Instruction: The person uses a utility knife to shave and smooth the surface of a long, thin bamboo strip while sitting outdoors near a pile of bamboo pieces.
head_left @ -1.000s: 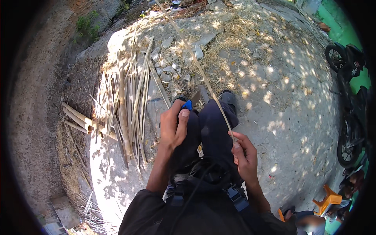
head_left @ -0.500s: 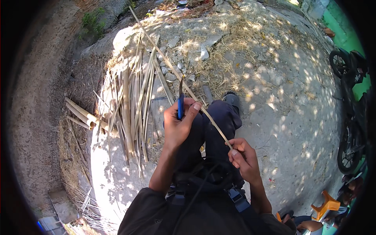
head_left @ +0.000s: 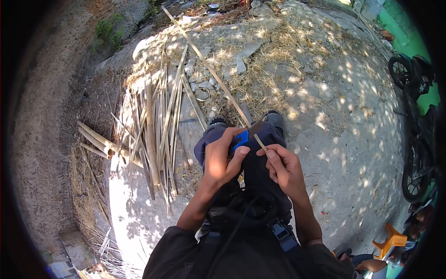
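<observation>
My left hand [head_left: 222,159] grips a knife with a blue handle [head_left: 240,138], held over my knees. My right hand [head_left: 280,165] pinches the near end of a long thin bamboo strip [head_left: 209,69], which runs up and to the left across the ground to the far rubble. The knife meets the strip just beyond my right fingers. My dark trousers and two shoes [head_left: 274,119] lie under both hands.
A pile of split bamboo slats [head_left: 153,125] lies on the concrete to my left, with thicker bamboo pieces [head_left: 95,142] beside it. Dry shavings and stones [head_left: 260,60] cover the ground ahead. Motorbikes [head_left: 413,116] stand at the right; an orange stool [head_left: 392,239] and another person sit lower right.
The strip has slid back through my right hand so its near end now sits at my fingers. My left hand with the knife has dropped closer to the right hand.
</observation>
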